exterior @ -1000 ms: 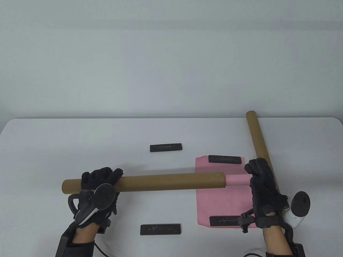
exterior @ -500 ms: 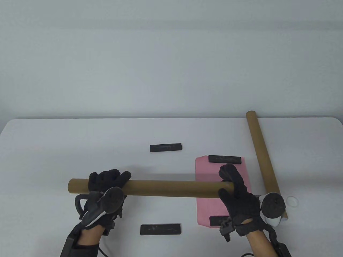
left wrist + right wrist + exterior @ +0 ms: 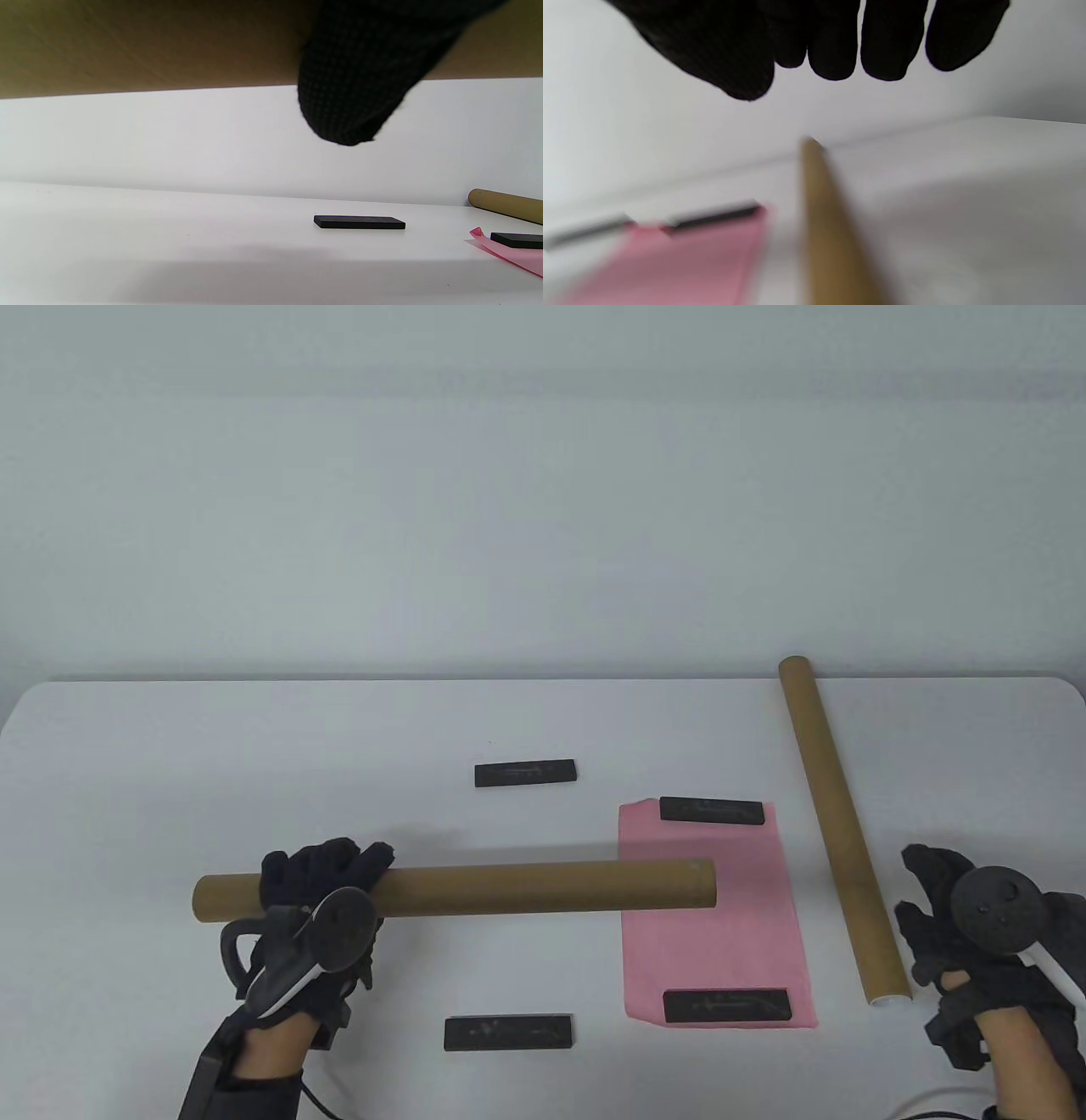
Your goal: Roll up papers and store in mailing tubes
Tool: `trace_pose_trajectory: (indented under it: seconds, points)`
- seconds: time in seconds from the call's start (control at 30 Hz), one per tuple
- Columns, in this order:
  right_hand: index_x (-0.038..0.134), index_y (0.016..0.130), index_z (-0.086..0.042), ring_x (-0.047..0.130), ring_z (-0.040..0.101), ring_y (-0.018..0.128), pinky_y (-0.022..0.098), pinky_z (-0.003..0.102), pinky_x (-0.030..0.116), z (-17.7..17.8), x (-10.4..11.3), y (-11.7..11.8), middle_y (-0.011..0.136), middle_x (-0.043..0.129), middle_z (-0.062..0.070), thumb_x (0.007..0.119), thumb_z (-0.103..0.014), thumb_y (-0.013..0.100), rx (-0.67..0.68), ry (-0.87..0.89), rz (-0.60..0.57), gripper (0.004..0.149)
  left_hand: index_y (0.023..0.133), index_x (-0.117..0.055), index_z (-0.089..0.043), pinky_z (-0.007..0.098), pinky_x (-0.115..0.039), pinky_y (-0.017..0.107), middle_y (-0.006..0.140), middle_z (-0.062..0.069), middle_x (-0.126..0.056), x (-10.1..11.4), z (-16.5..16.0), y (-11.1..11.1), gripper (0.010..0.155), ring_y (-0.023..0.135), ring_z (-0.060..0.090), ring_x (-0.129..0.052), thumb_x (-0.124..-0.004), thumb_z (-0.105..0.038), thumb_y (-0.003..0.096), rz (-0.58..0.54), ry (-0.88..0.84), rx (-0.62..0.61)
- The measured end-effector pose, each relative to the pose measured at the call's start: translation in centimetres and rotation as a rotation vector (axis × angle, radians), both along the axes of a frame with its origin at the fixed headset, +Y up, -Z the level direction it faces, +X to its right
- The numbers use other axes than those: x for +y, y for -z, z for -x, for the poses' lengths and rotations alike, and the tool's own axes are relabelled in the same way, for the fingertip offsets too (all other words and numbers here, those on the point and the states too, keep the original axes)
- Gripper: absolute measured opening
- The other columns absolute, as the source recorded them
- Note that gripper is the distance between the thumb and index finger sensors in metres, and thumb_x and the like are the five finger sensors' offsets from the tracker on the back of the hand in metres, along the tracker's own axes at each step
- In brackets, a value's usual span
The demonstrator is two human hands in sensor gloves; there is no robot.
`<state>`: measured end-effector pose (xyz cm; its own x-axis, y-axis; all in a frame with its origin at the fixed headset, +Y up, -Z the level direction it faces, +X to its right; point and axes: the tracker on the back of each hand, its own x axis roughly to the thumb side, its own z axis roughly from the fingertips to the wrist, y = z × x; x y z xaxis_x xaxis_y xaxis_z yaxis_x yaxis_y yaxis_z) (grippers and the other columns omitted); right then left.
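The long brown cardboard mailing tube (image 3: pixel 543 889) is held level above the white table (image 3: pixel 254 763), lying left to right in the near half, with its right end over the left edge of a flat pink paper sheet (image 3: pixel 713 916). The left hand (image 3: pixel 318 899) grips it near its left end, gloved fingers curled round it; in the left wrist view the tube fills the top edge and one fingertip (image 3: pixel 352 106) hangs across it. The right hand (image 3: pixel 959 925) hovers at the near right, holding nothing, its fingers loosely bent and apart. Just left of it a second brown cardboard tube (image 3: pixel 836 831) lies on the table, running near to far. Two black rectangular bars (image 3: pixel 711 810) weigh down the pink sheet's far and near ends; two more (image 3: pixel 525 774) lie bare on the table.
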<state>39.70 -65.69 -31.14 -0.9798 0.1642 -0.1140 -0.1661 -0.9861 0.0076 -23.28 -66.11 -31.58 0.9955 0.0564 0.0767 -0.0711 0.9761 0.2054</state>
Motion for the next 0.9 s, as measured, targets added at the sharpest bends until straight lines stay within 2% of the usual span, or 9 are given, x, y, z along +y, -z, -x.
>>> trace_pose_trajectory:
  seconds: [0.03,0.1,0.3,0.37,0.47,0.57,0.73,0.8,0.9]
  points:
    - [0.061,0.110,-0.010,0.068,0.056,0.099,0.066,0.071,0.064,-1.2,-1.7,0.5,0.112,0.062,0.020,0.089,-0.031,0.051,0.005,-0.049,0.108,0.069,0.094,-0.060,-0.052,0.065,-0.050,0.076,0.103,-0.003,-0.065,0.0,-0.1,0.0,0.075,0.097,0.023,-0.074,-0.100,-0.042,0.0320,0.005,0.003,-0.002]
    - [0.059,0.111,-0.012,0.065,0.057,0.101,0.067,0.072,0.061,-2.3,-3.9,1.3,0.114,0.059,0.018,0.090,-0.033,0.049,-0.015,-0.114,0.221,0.073,0.094,-0.060,-0.052,0.065,-0.049,0.076,0.103,-0.004,-0.065,-0.1,-0.1,0.0,0.075,0.097,0.023,-0.074,-0.100,-0.042,0.0319,0.009,0.010,-0.003]
    - [0.056,0.112,-0.021,0.064,0.052,0.104,0.070,0.069,0.061,-3.3,-7.8,3.7,0.116,0.058,0.011,0.094,-0.036,0.046,-0.005,-0.248,0.352,0.077,0.094,-0.060,-0.052,0.065,-0.049,0.076,0.103,-0.004,-0.065,-0.1,-0.1,0.0,0.075,0.097,0.023,-0.074,-0.100,-0.041,0.0318,0.020,0.022,-0.001]
    - [0.057,0.111,-0.023,0.064,0.051,0.104,0.070,0.069,0.061,-3.4,-8.4,4.1,0.116,0.059,0.011,0.095,-0.037,0.045,0.010,-0.212,0.365,0.078,0.094,-0.060,-0.052,0.065,-0.049,0.077,0.103,-0.004,-0.065,-0.1,-0.1,0.0,0.075,0.097,0.023,-0.074,-0.100,-0.041,0.0318,0.025,0.020,-0.001]
    - [0.059,0.110,-0.026,0.065,0.049,0.103,0.071,0.069,0.060,-3.4,-8.9,4.4,0.114,0.062,0.010,0.096,-0.036,0.044,0.009,-0.171,0.353,0.077,0.094,-0.060,-0.052,0.065,-0.049,0.077,0.103,-0.004,-0.065,-0.1,-0.1,0.0,0.075,0.097,0.023,-0.074,-0.100,-0.041,0.0318,0.032,0.022,0.000]
    - [0.064,0.108,-0.027,0.066,0.047,0.103,0.071,0.068,0.061,-3.1,-9.5,4.8,0.111,0.066,0.009,0.096,-0.035,0.044,0.015,-0.228,0.377,0.072,0.094,-0.060,-0.052,0.065,-0.049,0.076,0.103,-0.003,-0.065,-0.1,-0.1,0.0,0.075,0.097,0.023,-0.074,-0.100,-0.041,0.0318,0.038,0.026,0.003]
    - [0.072,0.102,-0.024,0.072,0.043,0.099,0.071,0.065,0.065,-2.6,-9.5,5.0,0.103,0.076,0.009,0.098,-0.036,0.043,0.043,-0.313,0.328,0.066,0.094,-0.060,-0.052,0.065,-0.049,0.077,0.103,-0.003,-0.065,0.3,-0.4,-0.4,0.075,0.097,0.023,-0.074,-0.101,-0.041,0.0318,0.020,0.049,-0.003]
    - [0.073,0.101,-0.023,0.074,0.042,0.098,0.071,0.064,0.066,-2.8,-8.7,4.9,0.102,0.077,0.009,0.098,-0.038,0.042,0.039,-0.361,0.306,0.066,0.094,-0.060,-0.052,0.065,-0.049,0.077,0.103,-0.004,-0.065,0.4,-0.6,-0.4,0.075,0.097,0.023,-0.074,-0.101,-0.041,0.0318,0.016,0.048,-0.009]
    - [0.071,0.103,-0.021,0.074,0.045,0.096,0.069,0.065,0.067,-2.5,-5.4,4.5,0.102,0.076,0.011,0.097,-0.038,0.042,0.031,-0.312,0.179,0.068,0.094,-0.060,-0.052,0.065,-0.049,0.077,0.103,-0.004,-0.065,0.5,-0.5,-0.5,0.075,0.097,0.023,-0.074,-0.100,-0.041,0.0316,0.013,0.040,-0.014]
